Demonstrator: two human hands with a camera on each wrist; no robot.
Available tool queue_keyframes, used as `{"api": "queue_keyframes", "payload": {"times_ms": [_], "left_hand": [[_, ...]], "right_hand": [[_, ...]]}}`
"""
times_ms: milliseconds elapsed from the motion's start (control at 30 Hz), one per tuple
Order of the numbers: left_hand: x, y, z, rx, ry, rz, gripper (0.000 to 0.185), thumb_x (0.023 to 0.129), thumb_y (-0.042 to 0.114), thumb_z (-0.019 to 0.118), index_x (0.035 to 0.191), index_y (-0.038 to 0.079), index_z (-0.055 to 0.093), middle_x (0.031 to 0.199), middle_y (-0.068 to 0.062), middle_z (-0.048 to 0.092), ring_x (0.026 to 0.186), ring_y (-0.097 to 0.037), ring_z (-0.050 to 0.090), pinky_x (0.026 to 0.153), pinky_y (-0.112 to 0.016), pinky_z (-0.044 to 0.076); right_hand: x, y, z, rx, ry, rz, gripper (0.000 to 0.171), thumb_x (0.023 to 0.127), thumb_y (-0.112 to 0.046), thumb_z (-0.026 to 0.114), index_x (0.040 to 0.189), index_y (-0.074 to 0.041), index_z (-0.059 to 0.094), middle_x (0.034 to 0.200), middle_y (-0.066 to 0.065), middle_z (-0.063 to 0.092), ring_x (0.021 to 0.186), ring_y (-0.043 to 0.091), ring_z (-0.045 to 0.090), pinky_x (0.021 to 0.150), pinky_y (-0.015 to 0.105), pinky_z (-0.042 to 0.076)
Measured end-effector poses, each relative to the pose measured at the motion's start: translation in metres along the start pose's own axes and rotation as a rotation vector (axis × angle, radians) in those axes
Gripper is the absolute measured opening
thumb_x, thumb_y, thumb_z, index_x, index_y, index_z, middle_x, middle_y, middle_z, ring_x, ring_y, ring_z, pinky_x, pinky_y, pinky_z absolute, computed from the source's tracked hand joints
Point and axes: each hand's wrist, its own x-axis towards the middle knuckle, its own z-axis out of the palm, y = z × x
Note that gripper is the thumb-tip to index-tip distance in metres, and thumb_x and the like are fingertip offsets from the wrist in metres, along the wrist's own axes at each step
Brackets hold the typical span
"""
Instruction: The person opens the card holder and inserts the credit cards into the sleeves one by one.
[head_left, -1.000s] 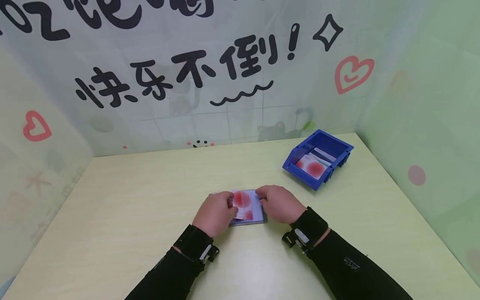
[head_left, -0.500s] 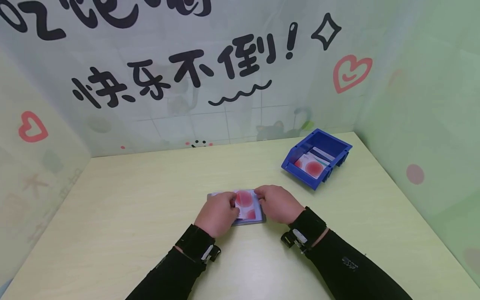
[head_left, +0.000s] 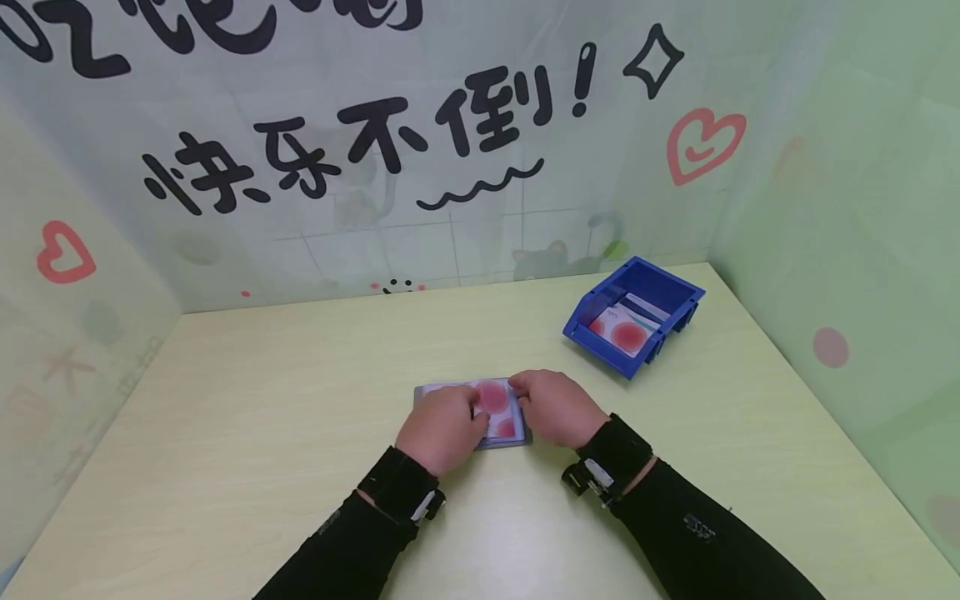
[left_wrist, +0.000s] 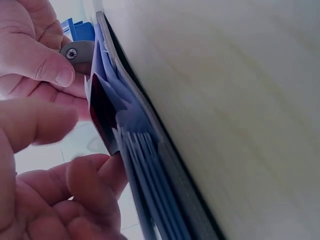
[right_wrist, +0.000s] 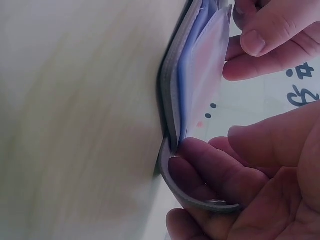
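Note:
A grey-edged card holder with several clear sleeves lies opened on the table. A white card with red circles sits partly inside the top sleeve, its dark red side showing in the left wrist view. Bent fingers of my left hand hold the card at its left edge; part of the card is hidden under them. My right hand grips the holder's snap strap, with one finger against the holder's right corner. The snap shows in the left wrist view.
Toward the back right stands a blue bin containing more cards with red circles. Printed walls enclose the pale wooden table at the back and both sides.
My left hand has shifted slightly to the right, and the card has slid right with it, deeper into the sleeve. My right hand stays at the holder's right edge.

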Motion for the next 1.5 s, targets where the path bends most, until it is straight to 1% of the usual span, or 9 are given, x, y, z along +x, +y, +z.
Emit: {"api": "queue_keyframes", "payload": {"times_ms": [133,233,367,533,733,867,1067,1300,1500], "left_hand": [[-0.001,0.003,0.001,0.048,0.008,0.010,0.032,0.096,0.032,0.076,0.113,0.005,0.077,0.089,-0.005,0.074,0.076,-0.017,0.063,0.077,-0.034,0.056],[-0.001,0.005,0.003,0.100,0.023,0.029,0.035,0.093,0.034,0.080,0.112,0.005,0.078,0.090,-0.006,0.075,0.077,-0.019,0.065,0.077,-0.035,0.058],[-0.001,0.007,0.005,0.183,0.049,0.048,0.033,0.091,0.036,0.081,0.107,0.008,0.078,0.081,-0.005,0.071,0.072,-0.020,0.062,0.069,-0.032,0.054],[-0.003,0.010,0.006,0.240,0.068,0.034,0.035,0.090,0.039,0.081,0.107,0.009,0.078,0.081,-0.007,0.066,0.073,-0.022,0.057,0.065,-0.033,0.047],[-0.002,0.012,0.008,0.192,0.057,0.014,0.040,0.089,0.044,0.082,0.111,0.010,0.077,0.092,-0.010,0.066,0.078,-0.023,0.057,0.071,-0.036,0.049],[0.002,0.015,0.012,0.154,0.038,0.026,0.040,0.091,0.044,0.079,0.112,0.011,0.074,0.101,-0.012,0.066,0.086,-0.026,0.059,0.077,-0.040,0.051],[0.005,0.021,0.016,0.201,0.029,0.064,0.049,0.087,0.050,0.080,0.106,0.006,0.070,0.097,-0.014,0.067,0.084,-0.028,0.061,0.074,-0.040,0.053],[0.006,0.024,0.017,0.208,0.021,0.049,0.055,0.086,0.051,0.080,0.111,0.003,0.070,0.099,-0.015,0.067,0.083,-0.029,0.062,0.074,-0.040,0.053],[0.004,0.023,0.015,0.182,0.007,0.049,0.041,0.089,0.041,0.078,0.108,0.006,0.067,0.097,-0.013,0.063,0.080,-0.027,0.059,0.070,-0.039,0.051]], "right_hand": [[0.000,0.000,0.000,0.000,0.002,-0.002,0.037,0.106,-0.011,0.058,0.141,0.001,0.065,0.138,0.015,0.070,0.132,0.033,0.065,0.113,0.048,0.049],[0.000,-0.001,-0.001,0.007,0.002,0.003,0.037,0.106,-0.011,0.057,0.140,0.001,0.065,0.138,0.015,0.070,0.131,0.033,0.065,0.113,0.049,0.050],[0.000,-0.001,-0.001,0.016,0.000,0.012,0.037,0.106,-0.011,0.057,0.140,0.000,0.065,0.138,0.015,0.070,0.130,0.032,0.065,0.113,0.048,0.050],[0.000,0.000,-0.001,0.027,-0.006,0.022,0.037,0.107,-0.011,0.057,0.141,0.000,0.065,0.138,0.015,0.070,0.131,0.032,0.065,0.113,0.049,0.049],[0.000,0.002,-0.001,0.025,0.003,0.007,0.036,0.107,-0.011,0.056,0.140,0.001,0.065,0.137,0.016,0.070,0.130,0.033,0.066,0.113,0.050,0.049],[0.000,0.002,-0.001,0.033,0.017,-0.002,0.035,0.106,-0.010,0.056,0.138,0.001,0.067,0.135,0.016,0.071,0.128,0.034,0.066,0.113,0.050,0.050],[0.000,0.002,-0.002,0.039,0.031,-0.028,0.034,0.105,-0.008,0.056,0.135,0.001,0.069,0.131,0.016,0.073,0.126,0.034,0.068,0.111,0.050,0.051],[0.001,0.003,-0.001,0.038,0.036,-0.033,0.033,0.105,-0.008,0.057,0.134,0.000,0.070,0.130,0.015,0.074,0.124,0.032,0.069,0.111,0.050,0.051],[0.001,0.003,0.000,0.044,0.031,-0.016,0.033,0.106,-0.010,0.057,0.135,-0.001,0.069,0.129,0.014,0.074,0.122,0.032,0.069,0.110,0.050,0.051]]}}
